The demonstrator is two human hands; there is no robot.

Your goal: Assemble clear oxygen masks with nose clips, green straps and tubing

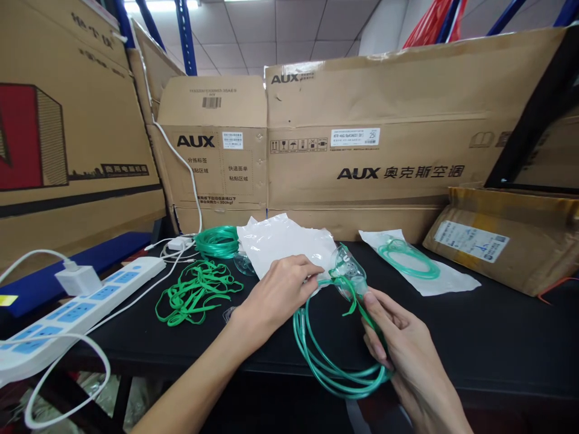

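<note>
A clear oxygen mask (349, 268) with a green elastic strap (349, 295) is held up over the near part of the black table. The fingers of my right hand (398, 331) are closed around the mask's lower edge and the strap. To its left, my left hand (283, 292) pinches the green tubing (324, 281) beside the mask; its fingertips are partly hidden. Loops of coiled green tubing (335, 380) hang below the mask, past the table's front edge. Just behind my left hand lies a white plastic bag (289, 241).
Tangled green straps (199, 292) and a green tubing coil (217, 241) lie at left, near a white power strip (81, 313) with cables. At right are a packed tubing set (418, 262) and a brown parcel (506, 235). Large cardboard boxes (362, 114) wall the back.
</note>
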